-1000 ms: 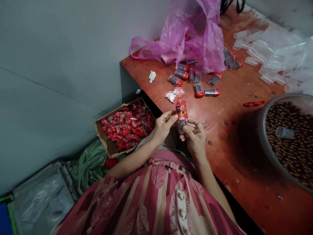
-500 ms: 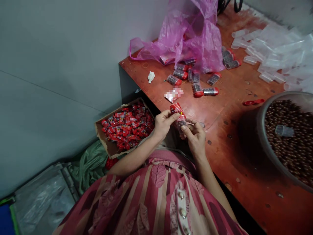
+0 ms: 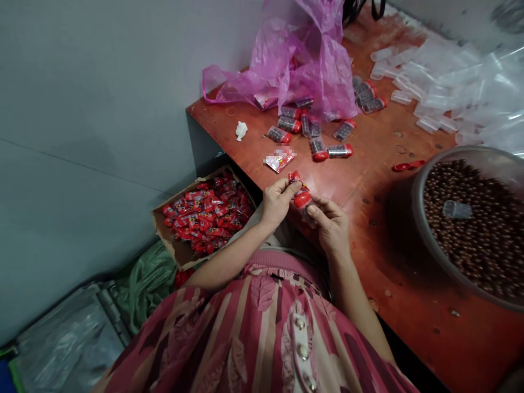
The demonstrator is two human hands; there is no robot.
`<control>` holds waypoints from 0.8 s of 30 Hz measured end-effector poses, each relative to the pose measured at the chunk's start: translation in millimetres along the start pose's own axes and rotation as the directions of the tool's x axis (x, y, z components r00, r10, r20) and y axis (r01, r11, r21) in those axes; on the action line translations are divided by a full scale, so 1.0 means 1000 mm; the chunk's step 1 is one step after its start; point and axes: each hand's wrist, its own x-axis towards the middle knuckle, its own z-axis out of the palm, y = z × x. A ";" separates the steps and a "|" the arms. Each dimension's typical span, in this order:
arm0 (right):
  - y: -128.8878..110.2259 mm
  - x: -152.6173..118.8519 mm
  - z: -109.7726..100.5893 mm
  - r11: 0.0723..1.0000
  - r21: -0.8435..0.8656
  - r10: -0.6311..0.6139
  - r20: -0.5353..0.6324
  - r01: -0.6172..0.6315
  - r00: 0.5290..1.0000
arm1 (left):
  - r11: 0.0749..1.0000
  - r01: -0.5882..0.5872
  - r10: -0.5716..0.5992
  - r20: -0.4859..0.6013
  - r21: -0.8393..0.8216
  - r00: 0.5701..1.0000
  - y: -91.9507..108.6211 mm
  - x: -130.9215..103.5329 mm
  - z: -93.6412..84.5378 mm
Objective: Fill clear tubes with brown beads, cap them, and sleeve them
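Observation:
My left hand pinches a small red printed wrapper, crumpled between thumb and fingers. In my right hand is a small clear bottle with a red cap, the cap end tilted up toward the wrapper. Dark beads show faintly through its side, partly covered by my right fingers. Whether cap and wrapper touch I cannot tell. Just beyond my hands, a flat red-and-white printed packet lies on the orange table.
A cardboard box of red-wrapped bottles sits below left. Several capped bottles lie by a pink plastic bag. At right are a tub of brown beads holding a clear cup, a red scoop and clear empty tubes.
The bottle's red cap now shows below the wrapper, which is bunched in my left fingers; before, the wrapper spread over the bottle's top. The view has shifted slightly right.

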 end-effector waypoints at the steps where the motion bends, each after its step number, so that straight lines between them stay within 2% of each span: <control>1: -0.002 0.002 -0.007 0.999 -0.036 -0.015 -0.015 0.015 1.000 | 0.995 0.045 -0.045 0.007 -0.092 0.999 0.001 0.002 0.001; 2: -0.004 0.005 -0.015 0.994 -0.101 -0.034 -0.038 0.030 0.999 | 0.978 0.095 -0.093 0.016 -0.184 0.996 0.001 0.004 0.001; 4: -0.007 0.013 -0.033 0.937 -0.341 -0.107 -0.079 0.074 0.991 | 0.934 0.186 -0.179 0.052 -0.303 0.982 0.003 0.006 0.000; 7: -0.015 0.026 -0.055 0.674 -0.713 -0.288 -0.017 0.190 0.958 | 0.917 0.275 -0.245 0.137 -0.288 0.960 0.005 0.007 -0.001; 9: -0.027 0.033 -0.061 0.568 -0.765 -0.404 0.061 0.303 0.913 | 0.936 0.293 -0.252 0.208 -0.196 0.945 0.005 0.005 0.000; 11: -0.043 0.038 -0.059 0.582 -0.706 -0.440 0.142 0.403 0.886 | 0.970 0.236 -0.210 0.288 -0.060 0.934 0.007 0.003 0.003; 12: -0.050 0.039 -0.055 0.607 -0.664 -0.420 0.199 0.437 0.886 | 0.984 0.176 -0.172 0.333 0.018 0.927 0.010 0.002 0.005; 14: -0.061 0.041 -0.045 0.662 -0.593 -0.324 0.324 0.458 0.889 | 0.987 0.028 -0.092 0.417 0.158 0.904 0.015 0.000 0.009; 16: -0.064 0.042 -0.037 0.726 -0.545 -0.240 0.370 0.419 0.897 | 0.961 -0.086 -0.047 0.460 0.264 0.886 0.021 0.000 0.010; 18: -0.063 0.043 -0.034 0.802 -0.490 -0.213 0.299 0.341 0.930 | 0.920 -0.142 -0.038 0.446 0.364 0.894 0.023 0.002 0.004; 20: -0.061 0.043 -0.038 0.864 -0.421 -0.244 0.130 0.276 0.961 | 0.873 -0.164 -0.007 0.347 0.460 0.938 0.021 0.005 -0.009; 22: -0.058 0.044 -0.045 0.903 -0.347 -0.290 -0.055 0.254 0.956 | 0.858 -0.125 0.032 0.192 0.498 0.981 0.016 0.007 -0.024; 24: -0.055 0.045 -0.050 0.928 -0.276 -0.303 -0.175 0.249 0.937 | 0.911 -0.022 -0.012 0.078 0.412 0.997 0.011 0.004 -0.031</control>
